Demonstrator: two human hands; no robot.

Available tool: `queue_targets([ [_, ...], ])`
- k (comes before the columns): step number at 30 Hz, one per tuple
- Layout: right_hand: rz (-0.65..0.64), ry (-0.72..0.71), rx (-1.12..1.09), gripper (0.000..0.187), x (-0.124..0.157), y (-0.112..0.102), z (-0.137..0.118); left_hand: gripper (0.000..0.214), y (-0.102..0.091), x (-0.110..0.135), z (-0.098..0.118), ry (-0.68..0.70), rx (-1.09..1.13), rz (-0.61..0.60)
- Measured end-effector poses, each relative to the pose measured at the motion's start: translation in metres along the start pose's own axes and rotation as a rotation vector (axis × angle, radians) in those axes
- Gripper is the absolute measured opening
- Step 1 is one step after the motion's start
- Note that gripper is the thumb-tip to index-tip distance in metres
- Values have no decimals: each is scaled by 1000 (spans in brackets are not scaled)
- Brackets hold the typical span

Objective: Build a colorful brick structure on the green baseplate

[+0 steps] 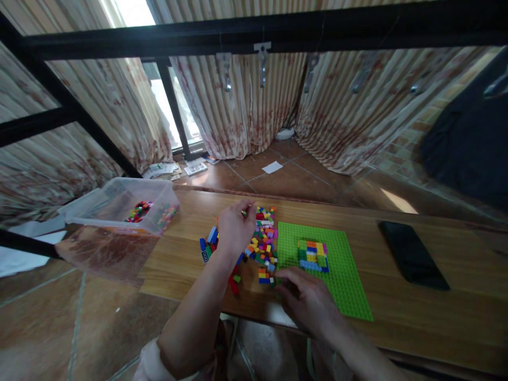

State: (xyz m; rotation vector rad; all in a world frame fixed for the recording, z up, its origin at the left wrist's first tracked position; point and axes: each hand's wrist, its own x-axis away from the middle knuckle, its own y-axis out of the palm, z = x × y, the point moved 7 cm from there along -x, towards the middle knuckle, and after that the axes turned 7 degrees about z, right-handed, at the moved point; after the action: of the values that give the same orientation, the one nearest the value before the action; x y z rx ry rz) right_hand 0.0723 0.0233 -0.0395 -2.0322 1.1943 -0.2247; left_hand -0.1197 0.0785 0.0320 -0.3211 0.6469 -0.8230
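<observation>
My left hand is over the pile of small toy building bricks, fingers drawn together in a pinch. Whatever sits between those fingertips is too small to make out. Near the table's front edge, my right hand is curved with thumb and forefinger apart. Its fingertips are close beside a small multicoloured brick cluster; I cannot tell whether they touch it. A green baseplate lies partly behind that hand. On it is a roughly square build of coloured bricks, with blue, yellow, green and orange pieces.
Larger blue, green and red bricks lie left of the pile, partly behind my left arm. A clear plastic box with more bricks stands at the table's left end. At right is a black phone. A black metal bar crosses above.
</observation>
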Motion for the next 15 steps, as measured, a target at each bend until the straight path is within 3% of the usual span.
queue_targets([
  [3,54,-12,11,12,-4,0,-1,21,-7,-6,-5,-47,66,45],
  [6,100,-114,0,11,-3,7,-18,20,-13,-10,-12,-114,152,97],
  [12,101,-285,90,13,4,52,-64,18,-15,-10,-14,-116,195,115],
  [15,68,-291,205,10,2,75,-74,19,-15,-8,-12,-112,199,100],
])
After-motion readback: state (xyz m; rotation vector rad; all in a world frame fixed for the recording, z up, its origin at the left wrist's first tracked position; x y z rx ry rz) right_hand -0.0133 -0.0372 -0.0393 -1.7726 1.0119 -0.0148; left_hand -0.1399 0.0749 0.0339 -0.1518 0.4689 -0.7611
